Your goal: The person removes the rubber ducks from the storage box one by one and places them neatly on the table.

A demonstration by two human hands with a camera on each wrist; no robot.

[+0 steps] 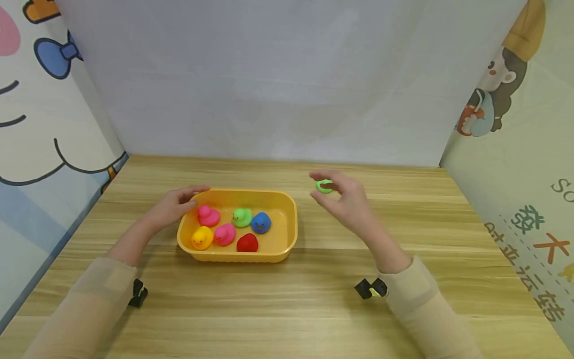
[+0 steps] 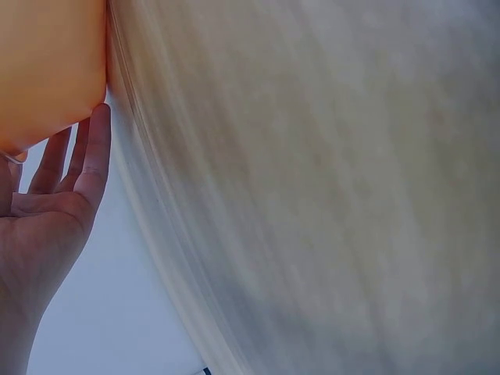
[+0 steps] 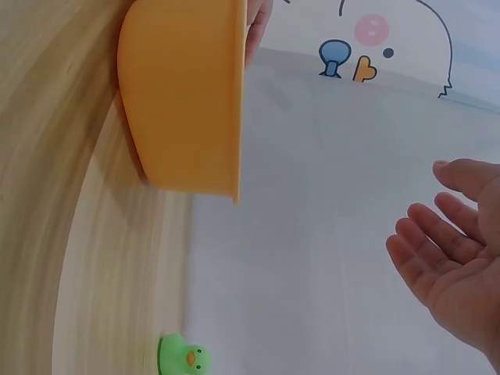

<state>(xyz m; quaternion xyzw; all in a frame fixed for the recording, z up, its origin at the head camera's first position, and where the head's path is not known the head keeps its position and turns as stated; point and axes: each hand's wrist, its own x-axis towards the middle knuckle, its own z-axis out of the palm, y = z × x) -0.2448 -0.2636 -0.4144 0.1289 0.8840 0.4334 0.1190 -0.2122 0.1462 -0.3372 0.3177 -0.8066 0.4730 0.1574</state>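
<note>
A yellow plastic tub (image 1: 287,224) stands on the wooden table. My left hand (image 1: 172,207) holds its far left corner, thumb at the rim and fingers along the outside wall; the left wrist view shows the fingertips against the tub (image 2: 51,62). Inside are a yellow duck (image 1: 202,238), two pink rubber ducks (image 1: 209,216), a green duck (image 1: 242,218), a blue duck (image 1: 261,223) and a red one (image 1: 247,243). My right hand (image 1: 345,199), fingers spread and curved with nothing in them, hovers by another green duck (image 1: 324,187), partly hidden in the head view. The right wrist view shows this duck (image 3: 183,357) apart from the hand.
A pale cloth wall (image 1: 278,89) rises along the table's back edge. Printed cartoon panels flank both sides, the right one (image 1: 515,164) with lettering. Wood tabletop (image 1: 269,309) lies in front of the tub and between the forearms.
</note>
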